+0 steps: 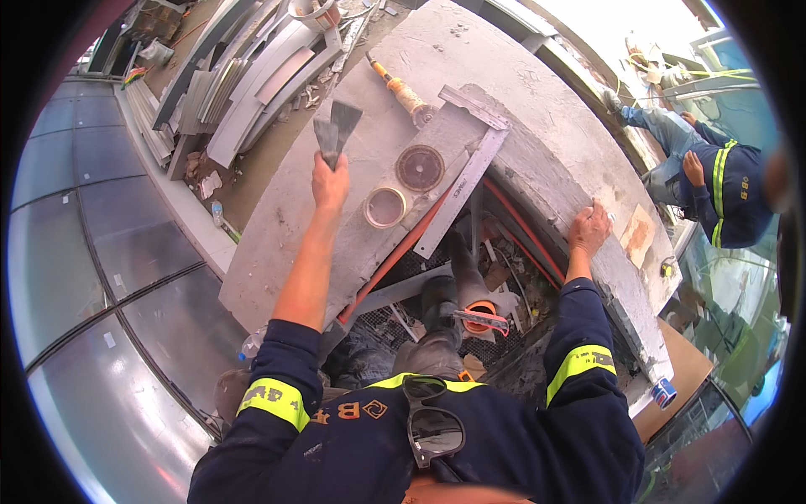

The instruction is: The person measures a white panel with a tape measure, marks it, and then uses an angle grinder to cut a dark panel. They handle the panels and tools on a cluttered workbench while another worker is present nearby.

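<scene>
My left hand [330, 181] is closed around the handle of a putty knife; its grey flared blades [337, 126] point away from me, and it looks like two held together. My right hand [590, 228] rests on the grey, rough-faced slab [554, 181] at the right, fingers bent against its surface. Whether a small pale spot at those fingertips is an object, I cannot tell. Between the hands a metal square [466, 189] lies across the slab corner. Left of it are a dark cutting disc [420, 167] and a round tape-like ring [384, 207]. Beyond lies an orange-bodied grinder [401, 91].
An open gap in front of me shows red bars [382, 269], an orange-rimmed pipe [480, 312] and rubble. A co-worker [726, 185] is at the right. A blue can [663, 393] sits at the slab's near end. Stacked panels [252, 84] stand far left, beside glazed panels [92, 210].
</scene>
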{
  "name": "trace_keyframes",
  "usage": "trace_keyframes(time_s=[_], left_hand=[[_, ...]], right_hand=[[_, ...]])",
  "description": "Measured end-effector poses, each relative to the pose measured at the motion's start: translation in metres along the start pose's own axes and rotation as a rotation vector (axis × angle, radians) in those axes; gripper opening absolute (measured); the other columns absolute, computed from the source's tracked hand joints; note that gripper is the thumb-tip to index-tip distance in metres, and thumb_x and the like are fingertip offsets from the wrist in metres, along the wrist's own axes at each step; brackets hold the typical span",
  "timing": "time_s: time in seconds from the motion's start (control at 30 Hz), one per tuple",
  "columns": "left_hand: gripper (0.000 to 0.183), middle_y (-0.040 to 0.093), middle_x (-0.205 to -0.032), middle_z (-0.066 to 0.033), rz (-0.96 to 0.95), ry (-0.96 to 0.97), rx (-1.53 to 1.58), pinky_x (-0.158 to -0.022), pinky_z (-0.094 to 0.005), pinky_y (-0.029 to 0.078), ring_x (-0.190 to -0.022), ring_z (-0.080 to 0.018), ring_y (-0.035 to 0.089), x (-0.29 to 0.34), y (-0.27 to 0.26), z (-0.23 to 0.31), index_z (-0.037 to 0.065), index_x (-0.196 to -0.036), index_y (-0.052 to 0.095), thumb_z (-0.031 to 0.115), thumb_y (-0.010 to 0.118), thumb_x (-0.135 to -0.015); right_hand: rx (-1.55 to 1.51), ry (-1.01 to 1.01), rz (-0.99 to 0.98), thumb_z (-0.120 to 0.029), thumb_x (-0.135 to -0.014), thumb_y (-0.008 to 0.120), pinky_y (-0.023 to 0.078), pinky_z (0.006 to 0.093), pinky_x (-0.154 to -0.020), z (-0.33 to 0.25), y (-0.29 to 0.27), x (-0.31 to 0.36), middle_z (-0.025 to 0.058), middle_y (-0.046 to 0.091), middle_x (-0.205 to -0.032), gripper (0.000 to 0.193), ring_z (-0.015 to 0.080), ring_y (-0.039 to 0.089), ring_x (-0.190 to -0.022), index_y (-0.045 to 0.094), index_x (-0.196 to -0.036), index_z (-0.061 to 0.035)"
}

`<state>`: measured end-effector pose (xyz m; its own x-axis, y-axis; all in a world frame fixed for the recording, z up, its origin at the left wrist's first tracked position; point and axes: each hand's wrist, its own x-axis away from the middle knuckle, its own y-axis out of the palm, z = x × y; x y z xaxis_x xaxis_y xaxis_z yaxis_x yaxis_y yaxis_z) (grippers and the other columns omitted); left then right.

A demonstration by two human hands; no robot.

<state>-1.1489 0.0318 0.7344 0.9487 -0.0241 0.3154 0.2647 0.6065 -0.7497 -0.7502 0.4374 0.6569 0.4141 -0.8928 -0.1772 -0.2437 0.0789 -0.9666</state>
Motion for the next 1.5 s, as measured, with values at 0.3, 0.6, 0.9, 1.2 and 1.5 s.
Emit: trace_keyframes(time_s=[0.3,0.6,0.9,1.2,1.5], left_hand=[[0.045,0.069,-0.121,-0.0149,0.115,-0.148,-0.324,-0.09,-0.0569,0.056,-0.114,-0.0401,0.069,0.044,0.022,-0.087,0.018,-0.14,0.057,0.037,0.068,-0.1],[0.039,0.067,-0.123,-0.0124,0.258,-0.31,-0.349,-0.09,-0.0573,0.054,-0.113,-0.0371,0.069,0.035,0.053,-0.052,0.015,-0.132,0.063,0.037,0.065,-0.101],[0.041,0.075,-0.118,-0.0191,0.175,-0.4,-0.279,-0.092,-0.0537,0.054,-0.108,-0.0408,0.072,0.019,0.056,-0.054,0.008,-0.125,0.068,0.039,0.066,-0.1],[0.043,0.076,-0.121,-0.0223,0.153,-0.47,-0.38,-0.096,-0.0525,0.054,-0.114,-0.0419,0.072,0.013,0.061,-0.06,0.006,-0.126,0.072,0.037,0.066,-0.098],[0.051,0.076,-0.118,-0.0248,0.145,-0.394,-0.436,-0.096,-0.0507,0.054,-0.108,-0.0425,0.072,0.006,0.065,-0.072,0.001,-0.126,0.073,0.04,0.068,-0.094]], right_hand=[[0.027,-0.013,0.016,-0.027,-0.101,0.05,0.037,0.0497,-0.119,0.006,0.007,-0.002,0.0174,0.072,-0.13,0.042,0.0376,0.062,-0.124,0.068,-0.135,-0.0108],[0.007,-0.04,0.02,-0.027,-0.101,0.049,0.039,0.0503,-0.117,0.012,0.01,-0.002,0.0185,0.073,-0.128,0.044,0.0385,0.062,-0.124,0.069,-0.137,-0.0106],[-0.003,-0.023,-0.045,-0.022,-0.097,0.046,0.036,0.0509,-0.119,0.006,0.005,-0.006,0.0159,0.072,-0.125,0.044,0.0351,0.062,-0.125,0.07,-0.132,-0.0105],[0.011,0.017,-0.099,-0.024,-0.1,0.043,0.029,0.0525,-0.125,0.0,0.0,-0.006,0.0152,0.069,-0.132,0.046,0.0324,0.06,-0.13,0.065,-0.138,-0.0119],[-0.042,0.036,-0.036,-0.024,-0.099,0.048,0.031,0.0509,-0.126,0.003,-0.002,-0.004,0.0094,0.069,-0.13,0.042,0.0282,0.06,-0.13,0.066,-0.136,-0.0156]])
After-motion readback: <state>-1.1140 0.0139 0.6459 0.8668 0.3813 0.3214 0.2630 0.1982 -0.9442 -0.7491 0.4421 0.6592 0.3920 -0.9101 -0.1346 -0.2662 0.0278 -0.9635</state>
